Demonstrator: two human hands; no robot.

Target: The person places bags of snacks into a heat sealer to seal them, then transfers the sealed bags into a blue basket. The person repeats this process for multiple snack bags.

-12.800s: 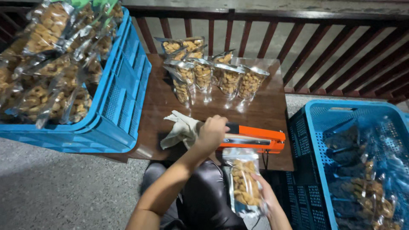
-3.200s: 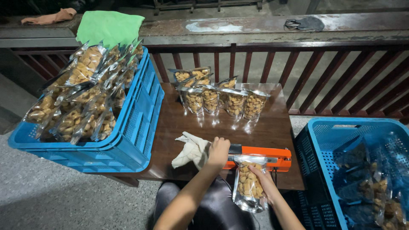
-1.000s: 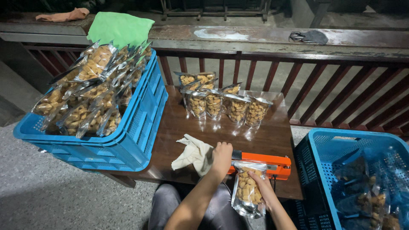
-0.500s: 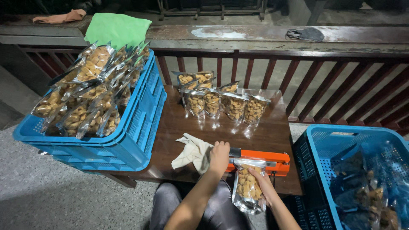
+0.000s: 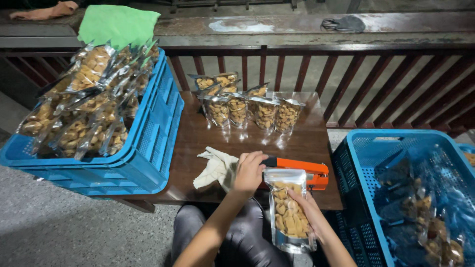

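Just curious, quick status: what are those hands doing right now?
Left hand pressing orange heat sealer. Right hand holding snack pouch, top under sealer. Nothing blocking.

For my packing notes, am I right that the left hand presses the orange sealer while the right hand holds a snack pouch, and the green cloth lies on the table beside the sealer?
Not quite: in the head view the cloth beside the sealer is white; the green cloth lies on the ledge. The left hand does press the sealer, and the right hand holds the pouch.

Glossy plastic pouch point(image 5: 289, 210); matt wood table point(image 5: 198, 143), prob.
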